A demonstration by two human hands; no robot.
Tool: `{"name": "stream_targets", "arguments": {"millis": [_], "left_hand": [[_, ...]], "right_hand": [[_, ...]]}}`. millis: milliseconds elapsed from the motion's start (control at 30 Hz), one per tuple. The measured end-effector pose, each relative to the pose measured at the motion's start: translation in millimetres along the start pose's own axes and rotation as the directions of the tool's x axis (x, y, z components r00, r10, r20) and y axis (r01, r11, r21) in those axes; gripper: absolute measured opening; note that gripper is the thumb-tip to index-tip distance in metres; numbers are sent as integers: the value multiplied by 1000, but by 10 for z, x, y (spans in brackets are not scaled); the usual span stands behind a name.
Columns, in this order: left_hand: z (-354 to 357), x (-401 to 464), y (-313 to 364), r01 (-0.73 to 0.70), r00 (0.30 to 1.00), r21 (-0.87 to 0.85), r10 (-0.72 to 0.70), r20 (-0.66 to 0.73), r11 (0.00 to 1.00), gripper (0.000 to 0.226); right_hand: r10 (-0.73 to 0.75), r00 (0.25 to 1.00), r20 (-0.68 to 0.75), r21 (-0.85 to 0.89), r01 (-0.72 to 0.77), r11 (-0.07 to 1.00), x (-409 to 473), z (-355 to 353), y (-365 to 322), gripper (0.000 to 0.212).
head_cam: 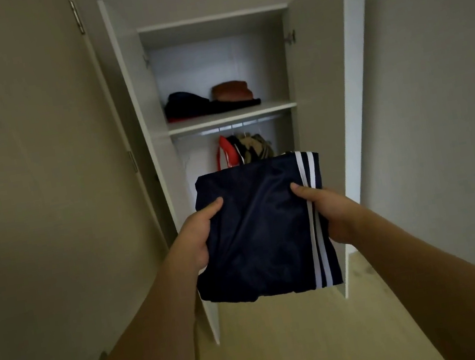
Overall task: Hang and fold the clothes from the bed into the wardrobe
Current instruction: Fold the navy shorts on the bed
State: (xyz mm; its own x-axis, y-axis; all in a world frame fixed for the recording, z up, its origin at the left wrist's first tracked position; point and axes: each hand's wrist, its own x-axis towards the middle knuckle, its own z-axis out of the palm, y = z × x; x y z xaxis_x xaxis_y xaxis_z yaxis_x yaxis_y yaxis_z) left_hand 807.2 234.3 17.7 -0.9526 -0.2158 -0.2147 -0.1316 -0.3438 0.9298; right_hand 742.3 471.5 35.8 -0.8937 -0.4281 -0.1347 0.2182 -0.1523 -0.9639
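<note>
Folded navy-blue shiny garment w/ two white side stripes [263, 231], held flat betw. both hands in front of open white wardrobe [351, 99]. L hand [197, 236] grips its left edge, R hand [327, 212] its striped right edge, thumbs on top. No legible writing. Beyond grip: shelf w/ dark and brown folded clothes [211, 101]; hanging clothes [245, 147] below.

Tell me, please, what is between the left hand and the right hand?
In the head view, the folded navy garment with white stripes fills the stretch between the left hand and the right hand; each grips one side.
</note>
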Motion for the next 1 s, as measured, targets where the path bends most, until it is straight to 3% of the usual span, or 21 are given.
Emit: {"name": "stream_targets", "arguments": {"millis": [367, 733, 1000], "left_hand": [[131, 2461, 912, -100, 995, 38, 101, -10, 994, 48], [-153, 4946, 2063, -165, 970, 79, 177, -168, 983, 37], [-274, 7028, 2706, -206, 970, 93, 216, -111, 974, 34]], "right_hand": [[-83, 996, 36, -8, 83, 997, 2615, -308, -723, 46], [-83, 987, 137, -38, 89, 995, 5555, -69, -1579, 50], [-114, 983, 147, -11, 117, 993, 7535, -76, -1972, 38]]}}
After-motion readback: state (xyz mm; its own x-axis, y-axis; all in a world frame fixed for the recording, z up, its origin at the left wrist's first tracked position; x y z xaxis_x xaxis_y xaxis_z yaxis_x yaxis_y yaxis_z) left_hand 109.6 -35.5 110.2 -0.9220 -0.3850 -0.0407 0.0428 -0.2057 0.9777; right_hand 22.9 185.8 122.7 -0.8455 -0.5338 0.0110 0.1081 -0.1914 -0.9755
